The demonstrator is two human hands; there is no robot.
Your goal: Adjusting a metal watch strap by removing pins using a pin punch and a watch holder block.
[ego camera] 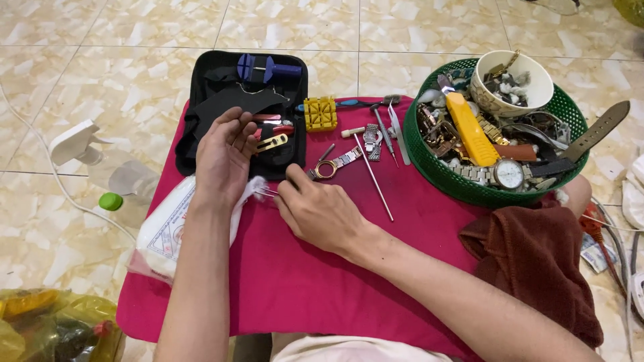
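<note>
My left hand rests on the pink cloth with its fingers curled over a tuft of white cotton from the white plastic bag. My right hand pinches thin metal tweezers, whose tips touch that cotton. Just beyond the right hand lies a wristwatch with a metal band. The black tool case lies open behind my left hand.
A green basket at the right holds watches, straps, a yellow tool and a white bowl. A yellow block, screwdrivers and a thin rod lie mid-cloth. A brown towel sits right; a bottle stands on the tiled floor.
</note>
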